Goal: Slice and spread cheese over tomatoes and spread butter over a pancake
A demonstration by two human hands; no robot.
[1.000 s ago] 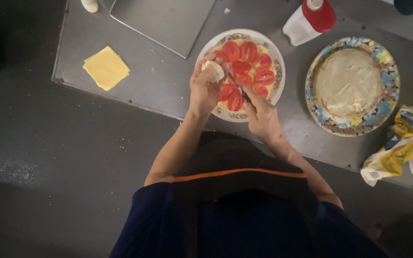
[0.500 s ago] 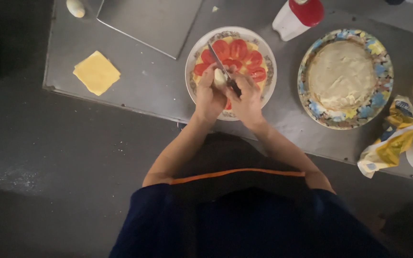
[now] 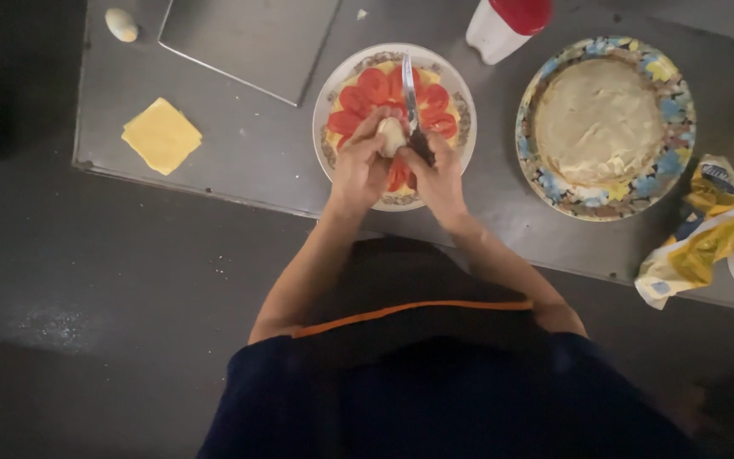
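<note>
Both hands work over one white plate (image 3: 330, 104) with a patterned rim, set near the middle of the grey table (image 3: 265, 144). The left hand (image 3: 358, 170) has its fingers curled around one small pale lump (image 3: 392, 134), perhaps an egg or a peeled vegetable, held just above the plate. The right hand (image 3: 437, 174) is closed around the dark handle of one knife (image 3: 410, 104), whose blade points away from the person and lies beside the lump. On the plate lies a ring of red tomato slices (image 3: 365, 89) on something yellow; about seven slices show, the rest hidden under the hands.

To the right stands a second plate (image 3: 673, 102), with a blue and yellow flower rim, holding one round pale flatbread (image 3: 598, 121). Beyond the two plates stands one white bottle (image 3: 503, 25) with a red cap. One square slice of yellow cheese (image 3: 161, 135) lies alone near the left edge of the table, well apart from the plates. One more pale lump (image 3: 121, 24) lies at the far left corner, beside one flat metal tray (image 3: 252, 38). One crumpled yellow and white wrapper (image 3: 695, 234) lies at the right edge.
</note>
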